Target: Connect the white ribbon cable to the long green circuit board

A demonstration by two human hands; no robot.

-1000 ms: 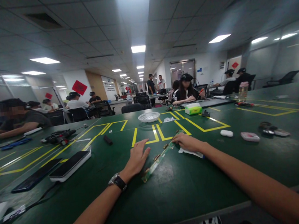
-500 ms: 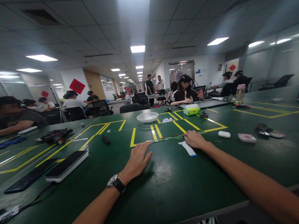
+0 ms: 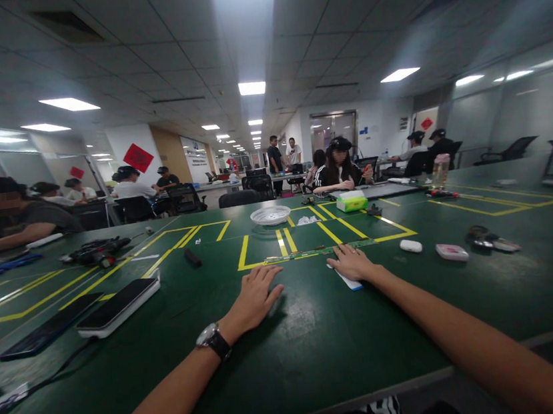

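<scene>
A long, thin green circuit board strip (image 3: 307, 253) lies across the green table (image 3: 295, 359), along the near edge of the yellow tape marks. My left hand (image 3: 252, 297) rests just short of the strip's left end, its fingers stretched out and nothing in it. My right hand (image 3: 353, 264) lies spread at the strip's right half, fingertips at or on its near edge. Under that palm a white flat ribbon cable (image 3: 350, 282) with a blue end is partly covered. Whether the cable joins the strip is hidden.
Beyond the strip stand a white woven basket (image 3: 270, 216) and a green tissue pack (image 3: 351, 202). To the left lie a phone on a white block (image 3: 119, 307) and a dark phone (image 3: 49, 327). A white case (image 3: 411, 246) and a pink-white box (image 3: 452, 252) sit right. Co-workers sit around.
My left hand has come off the strip's left end and sits slightly nearer me. My right hand has opened from its hold on the strip and now spreads over the ribbon cable.
</scene>
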